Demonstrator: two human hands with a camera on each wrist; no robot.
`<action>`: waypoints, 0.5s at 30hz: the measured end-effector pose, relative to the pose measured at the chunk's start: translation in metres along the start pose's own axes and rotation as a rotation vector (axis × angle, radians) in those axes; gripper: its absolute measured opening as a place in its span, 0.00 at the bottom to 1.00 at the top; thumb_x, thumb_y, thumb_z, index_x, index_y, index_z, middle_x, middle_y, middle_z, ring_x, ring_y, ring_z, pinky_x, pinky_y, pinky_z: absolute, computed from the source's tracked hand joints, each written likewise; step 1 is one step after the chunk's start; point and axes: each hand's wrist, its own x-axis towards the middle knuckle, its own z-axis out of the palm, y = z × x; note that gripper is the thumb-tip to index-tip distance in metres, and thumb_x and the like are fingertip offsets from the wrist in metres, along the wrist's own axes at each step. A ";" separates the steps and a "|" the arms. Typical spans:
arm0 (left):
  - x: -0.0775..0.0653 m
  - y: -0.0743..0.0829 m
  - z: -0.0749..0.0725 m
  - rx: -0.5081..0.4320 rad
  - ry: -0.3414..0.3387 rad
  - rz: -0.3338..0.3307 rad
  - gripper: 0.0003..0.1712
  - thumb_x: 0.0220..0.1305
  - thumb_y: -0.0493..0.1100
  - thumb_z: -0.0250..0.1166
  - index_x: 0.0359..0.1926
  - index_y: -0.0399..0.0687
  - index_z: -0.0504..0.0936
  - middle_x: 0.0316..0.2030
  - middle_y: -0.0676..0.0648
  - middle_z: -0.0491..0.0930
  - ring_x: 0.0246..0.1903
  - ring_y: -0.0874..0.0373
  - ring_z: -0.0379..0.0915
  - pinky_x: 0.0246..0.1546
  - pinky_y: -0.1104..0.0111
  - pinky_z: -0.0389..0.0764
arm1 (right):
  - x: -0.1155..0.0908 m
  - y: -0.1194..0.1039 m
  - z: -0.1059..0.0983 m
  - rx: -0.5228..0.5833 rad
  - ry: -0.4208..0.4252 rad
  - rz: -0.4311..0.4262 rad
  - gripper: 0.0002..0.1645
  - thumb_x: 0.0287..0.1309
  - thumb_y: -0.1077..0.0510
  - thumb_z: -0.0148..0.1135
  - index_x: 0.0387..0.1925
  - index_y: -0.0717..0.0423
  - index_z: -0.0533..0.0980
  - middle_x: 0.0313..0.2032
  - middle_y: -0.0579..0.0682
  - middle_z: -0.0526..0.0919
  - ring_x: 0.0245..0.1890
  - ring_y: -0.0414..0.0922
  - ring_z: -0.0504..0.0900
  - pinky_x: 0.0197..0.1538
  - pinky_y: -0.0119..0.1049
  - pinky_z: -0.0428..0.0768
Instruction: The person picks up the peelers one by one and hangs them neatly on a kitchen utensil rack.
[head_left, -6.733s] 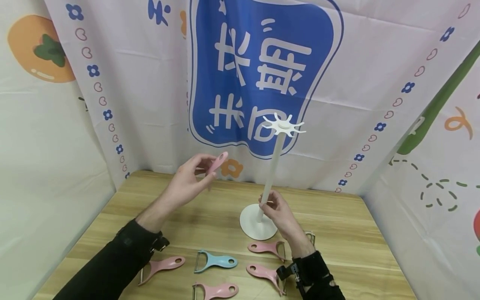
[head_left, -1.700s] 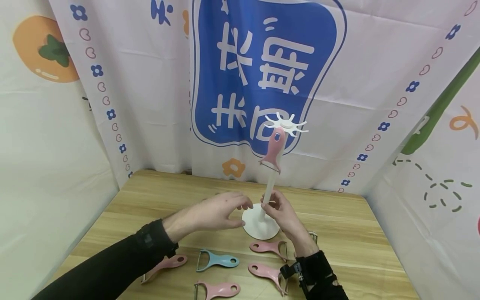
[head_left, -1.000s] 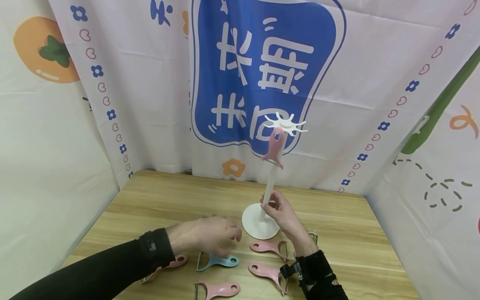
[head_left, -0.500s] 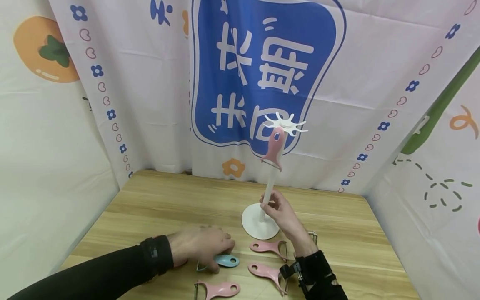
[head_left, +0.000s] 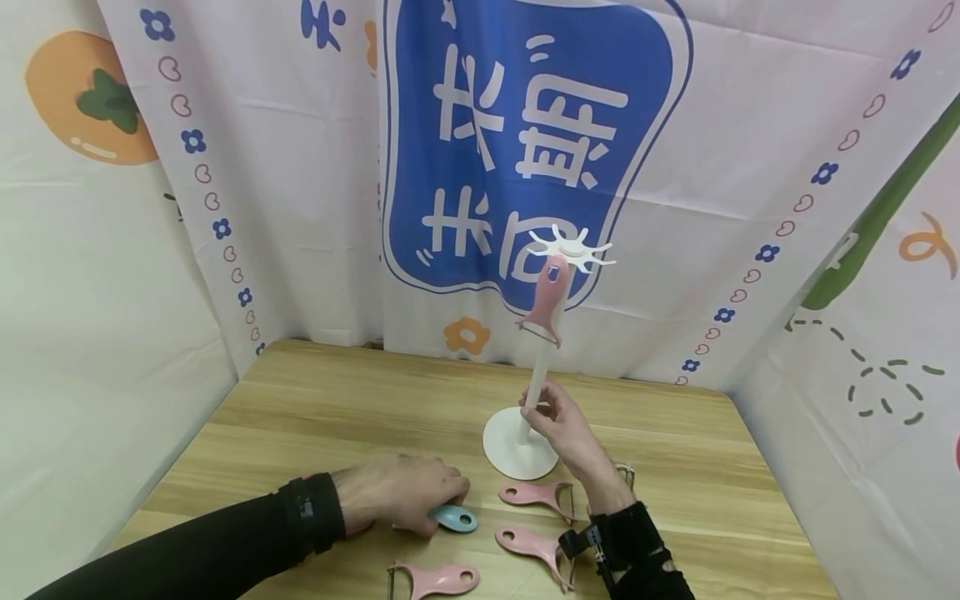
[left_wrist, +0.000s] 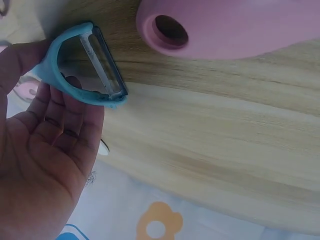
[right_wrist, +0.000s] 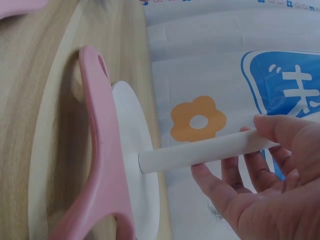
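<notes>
My left hand (head_left: 408, 492) is low over the table and pinches a light-blue peeler (left_wrist: 55, 65) between thumb and fingers. In the head view only the handle end shows; the left wrist view shows its blade end. My right hand (head_left: 564, 429) grips the white pole (right_wrist: 200, 154) of an upright stand just above its round base (head_left: 510, 458). A pink peeler (head_left: 550, 300) hangs by its handle hole from an arm of the stand's star-shaped top (head_left: 572, 248), blade downward.
Pink peelers lie on the wooden table (head_left: 315, 392): one at the front (head_left: 442, 580), one near the right wrist (head_left: 528, 542), and one by the base (head_left: 532, 493). Part of another peeler (head_left: 626, 473) shows beyond the right forearm. Printed cloth (head_left: 315, 250) stands behind the table.
The pink peeler that my left hand held now hangs on the stand. My left hand has come down to the blue peeler and taken hold of it. My right hand stays on the pole.
</notes>
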 end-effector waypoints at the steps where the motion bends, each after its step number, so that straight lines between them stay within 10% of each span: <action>1: 0.000 0.000 -0.001 -0.007 0.003 -0.001 0.22 0.49 0.44 0.79 0.42 0.62 0.77 0.34 0.63 0.71 0.34 0.66 0.68 0.35 0.72 0.74 | 0.000 0.000 0.000 0.004 0.001 0.004 0.15 0.72 0.62 0.62 0.56 0.60 0.74 0.54 0.57 0.79 0.55 0.55 0.80 0.60 0.55 0.76; 15: -0.003 -0.003 -0.018 -0.072 0.107 -0.001 0.19 0.54 0.42 0.77 0.41 0.62 0.77 0.35 0.60 0.74 0.33 0.65 0.69 0.33 0.72 0.74 | 0.000 -0.001 0.001 -0.022 0.026 -0.003 0.12 0.69 0.60 0.65 0.52 0.55 0.77 0.51 0.56 0.81 0.55 0.57 0.80 0.60 0.57 0.76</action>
